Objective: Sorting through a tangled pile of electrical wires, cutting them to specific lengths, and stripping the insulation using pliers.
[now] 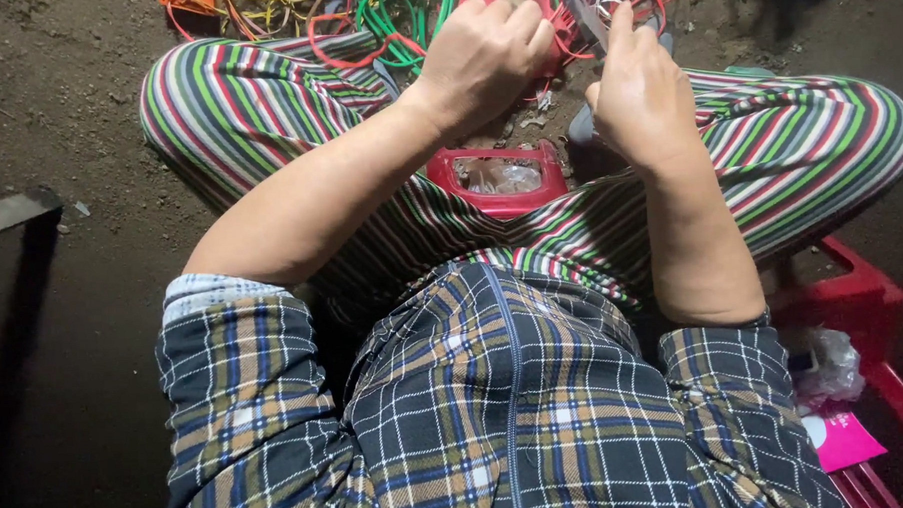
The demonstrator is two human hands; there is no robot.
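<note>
Dirt floor (55, 88) under tangled wires (383, 16); left hand (480, 58) and right hand (641, 87), each grip clenched on wires, above red tub (499, 172).

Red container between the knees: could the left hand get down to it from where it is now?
Probably yes. The red container lies open-topped just below the left hand, with only the forearm above its left rim. That hand is curled around something among the coloured wires, so it would likely have to let go first.
</note>
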